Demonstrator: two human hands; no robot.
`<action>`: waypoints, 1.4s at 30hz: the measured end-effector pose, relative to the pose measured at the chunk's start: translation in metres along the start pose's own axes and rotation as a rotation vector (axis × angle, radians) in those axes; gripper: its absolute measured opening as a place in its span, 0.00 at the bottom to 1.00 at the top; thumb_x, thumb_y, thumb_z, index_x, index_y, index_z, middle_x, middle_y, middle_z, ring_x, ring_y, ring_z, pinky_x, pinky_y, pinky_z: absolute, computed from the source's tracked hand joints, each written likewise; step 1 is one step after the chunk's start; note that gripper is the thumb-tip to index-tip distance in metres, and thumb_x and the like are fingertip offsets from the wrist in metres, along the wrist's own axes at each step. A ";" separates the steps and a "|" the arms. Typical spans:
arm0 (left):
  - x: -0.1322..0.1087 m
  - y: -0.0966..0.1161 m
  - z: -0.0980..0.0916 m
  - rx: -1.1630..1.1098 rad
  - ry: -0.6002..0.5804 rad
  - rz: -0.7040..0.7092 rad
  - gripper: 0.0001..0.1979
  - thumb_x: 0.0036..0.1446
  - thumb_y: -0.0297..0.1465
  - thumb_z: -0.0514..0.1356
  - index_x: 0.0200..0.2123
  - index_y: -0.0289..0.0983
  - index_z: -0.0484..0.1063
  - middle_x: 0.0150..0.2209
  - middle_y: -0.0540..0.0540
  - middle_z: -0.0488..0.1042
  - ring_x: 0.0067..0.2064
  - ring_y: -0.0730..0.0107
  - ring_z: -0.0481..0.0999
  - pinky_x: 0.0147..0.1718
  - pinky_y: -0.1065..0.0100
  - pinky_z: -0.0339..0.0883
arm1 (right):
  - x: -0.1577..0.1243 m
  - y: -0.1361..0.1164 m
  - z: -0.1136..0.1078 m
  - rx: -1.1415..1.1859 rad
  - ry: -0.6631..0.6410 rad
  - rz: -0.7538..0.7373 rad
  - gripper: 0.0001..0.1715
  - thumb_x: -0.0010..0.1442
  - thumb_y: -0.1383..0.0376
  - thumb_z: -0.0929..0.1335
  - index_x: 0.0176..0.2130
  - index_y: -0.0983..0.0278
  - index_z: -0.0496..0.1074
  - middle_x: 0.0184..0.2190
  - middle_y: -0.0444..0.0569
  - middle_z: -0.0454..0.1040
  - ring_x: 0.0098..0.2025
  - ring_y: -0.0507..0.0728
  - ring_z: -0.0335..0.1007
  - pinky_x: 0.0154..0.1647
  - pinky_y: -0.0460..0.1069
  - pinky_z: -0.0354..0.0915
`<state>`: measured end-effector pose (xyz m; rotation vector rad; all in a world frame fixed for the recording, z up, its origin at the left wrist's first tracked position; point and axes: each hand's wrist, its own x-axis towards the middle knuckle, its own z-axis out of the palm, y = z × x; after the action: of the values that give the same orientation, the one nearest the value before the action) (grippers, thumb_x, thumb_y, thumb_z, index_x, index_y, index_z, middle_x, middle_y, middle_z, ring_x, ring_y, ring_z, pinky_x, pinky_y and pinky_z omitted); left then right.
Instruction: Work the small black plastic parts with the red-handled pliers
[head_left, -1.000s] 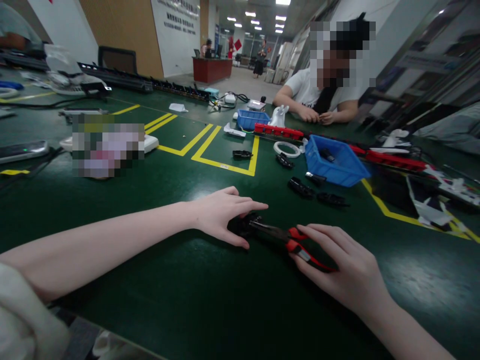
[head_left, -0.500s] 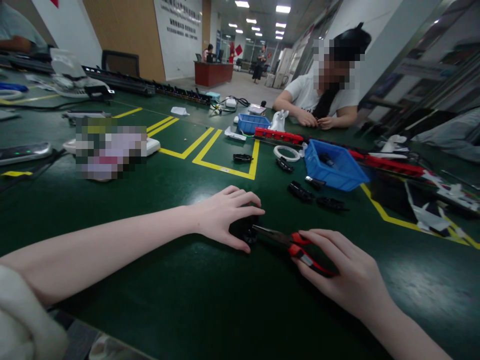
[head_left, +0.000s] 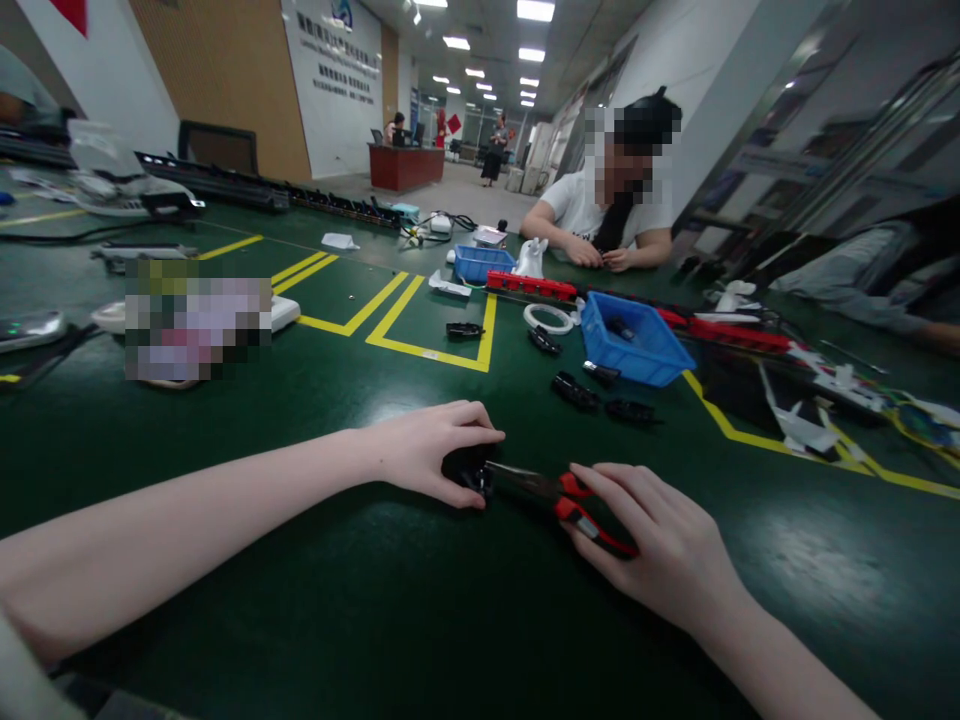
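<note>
My left hand (head_left: 439,450) is curled round a small black plastic part (head_left: 474,475) on the table, its thumb on the near side and its fingers on the far side. Much of that part is hidden under the palm. In my right hand (head_left: 660,540) is a pair of needle-nose pliers (head_left: 571,508) with red handles. The pliers point left, and their tips reach the right end of the black part. Whether the jaws grip it, I cannot make out.
Several similar black parts (head_left: 574,390) lie beyond my right hand, near a blue bin (head_left: 637,340) and a white ring (head_left: 547,318). Red strips (head_left: 532,286) run behind them. A blurred-out phone-like object (head_left: 202,330) lies at left. Another person (head_left: 607,215) sits across the green table.
My left hand's fingers have drawn in closer round the black part. The pliers stay at its right end. The whole view has shifted a little, so things appear further left.
</note>
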<state>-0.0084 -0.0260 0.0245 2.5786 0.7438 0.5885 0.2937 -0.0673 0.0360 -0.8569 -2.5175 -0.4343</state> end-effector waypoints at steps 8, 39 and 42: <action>0.002 0.000 -0.001 0.016 -0.042 -0.020 0.37 0.54 0.45 0.65 0.62 0.34 0.62 0.54 0.36 0.67 0.54 0.55 0.70 0.51 0.57 0.69 | 0.001 0.000 0.001 -0.004 -0.050 0.019 0.24 0.58 0.62 0.68 0.53 0.66 0.68 0.42 0.55 0.76 0.37 0.58 0.75 0.34 0.51 0.74; 0.002 -0.003 -0.005 -0.138 -0.065 0.057 0.13 0.54 0.36 0.66 0.38 0.37 0.69 0.59 0.39 0.65 0.59 0.57 0.67 0.53 0.60 0.66 | -0.012 0.012 0.013 0.119 -0.150 0.126 0.24 0.56 0.54 0.69 0.50 0.59 0.69 0.43 0.50 0.77 0.39 0.58 0.78 0.36 0.50 0.75; 0.002 -0.004 -0.004 -0.172 -0.047 0.041 0.12 0.53 0.35 0.66 0.37 0.37 0.69 0.59 0.40 0.65 0.59 0.58 0.67 0.54 0.61 0.66 | -0.011 0.013 0.013 0.079 -0.113 0.074 0.23 0.56 0.54 0.68 0.50 0.60 0.69 0.42 0.50 0.77 0.37 0.57 0.77 0.34 0.49 0.75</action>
<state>-0.0105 -0.0205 0.0267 2.4452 0.5990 0.5759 0.3060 -0.0569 0.0209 -0.9646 -2.5766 -0.2679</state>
